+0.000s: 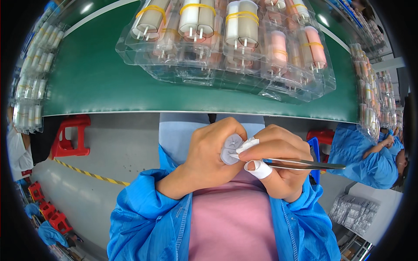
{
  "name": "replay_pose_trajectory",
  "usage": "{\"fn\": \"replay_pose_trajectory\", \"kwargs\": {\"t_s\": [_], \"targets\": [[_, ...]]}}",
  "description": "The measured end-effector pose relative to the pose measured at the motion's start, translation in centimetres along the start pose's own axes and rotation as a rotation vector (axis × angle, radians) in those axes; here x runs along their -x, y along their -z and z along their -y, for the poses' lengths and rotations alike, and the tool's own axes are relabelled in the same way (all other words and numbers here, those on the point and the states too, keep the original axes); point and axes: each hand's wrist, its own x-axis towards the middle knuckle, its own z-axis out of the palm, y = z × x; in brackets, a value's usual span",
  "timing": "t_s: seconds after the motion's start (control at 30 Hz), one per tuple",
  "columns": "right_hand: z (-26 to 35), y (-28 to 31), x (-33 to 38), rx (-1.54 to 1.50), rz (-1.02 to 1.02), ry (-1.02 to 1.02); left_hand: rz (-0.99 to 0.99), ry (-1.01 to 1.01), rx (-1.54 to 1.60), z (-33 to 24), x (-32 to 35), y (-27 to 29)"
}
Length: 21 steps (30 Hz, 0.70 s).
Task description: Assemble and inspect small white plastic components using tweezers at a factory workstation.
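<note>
My left hand is closed around a pair of pale grey-lilac cylinders, whose round ends face up out of the fist. Close beside it, my right hand grips metal tweezers with the handle end pointing right. White tape wraps its thumb and a fingertip. The taped fingertip is at the edge of the cylinder ends; the tweezers' tips are mostly hidden by the fingers, so contact is unclear. Both hands are above my lap, in front of the table edge.
Stacked clear plastic trays on the green table hold white, grey and pink cylinders, several banded in yellow. More filled trays line both sides. A red stool stands left; a blue bin is partly behind my right hand. A co-worker sits right.
</note>
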Motion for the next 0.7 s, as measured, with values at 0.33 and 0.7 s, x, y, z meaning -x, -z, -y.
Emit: {"fn": "replay_pose_trajectory", "kwargs": {"t_s": [0.33,0.7], "targets": [[0.8,-1.7,0.0,0.412,-0.065,0.358,-0.036,-0.074,-0.282,0.1,0.0,0.4],[4.2,0.3,1.8,-0.080,-0.367,0.224,-0.009,-0.134,0.194,-6.2,0.0,2.2]]}}
